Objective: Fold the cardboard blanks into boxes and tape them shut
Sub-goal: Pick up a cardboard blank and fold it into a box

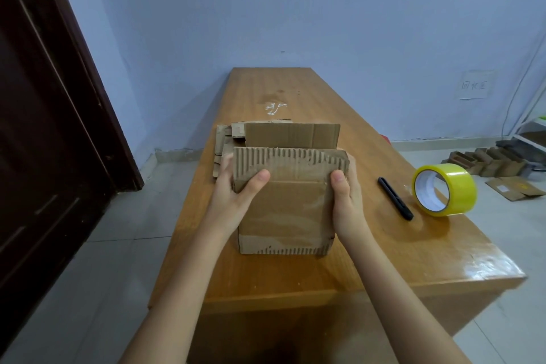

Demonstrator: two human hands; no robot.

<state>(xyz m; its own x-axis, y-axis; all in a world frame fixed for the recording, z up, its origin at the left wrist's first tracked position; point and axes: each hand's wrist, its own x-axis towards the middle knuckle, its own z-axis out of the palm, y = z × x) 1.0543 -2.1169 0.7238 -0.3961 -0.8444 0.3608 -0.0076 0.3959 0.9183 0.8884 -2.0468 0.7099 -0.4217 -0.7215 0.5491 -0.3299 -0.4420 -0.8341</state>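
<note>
A person holds a half-folded cardboard box (286, 201) upright on the wooden table (339, 263), near the middle of the view. The left hand (233, 195) grips the box's left edge at nine o'clock, thumb curled onto the near face and the fingers wrapped round behind it. The right hand (345, 201) grips the right edge at three o'clock in the same way, thumb on the front, fingers out of sight behind. The box's near face has its outer paper torn along top and bottom, showing the ribbed layer, and a far flap stands up behind it. A stack of flat cardboard blanks (227, 142) lies on the table at eleven o'clock from the box, just beyond the left hand. At three o'clock from the box lie a black pen-shaped tool (395, 198) and, beyond it, a roll of yellow tape (444, 189) standing on its edge.
</note>
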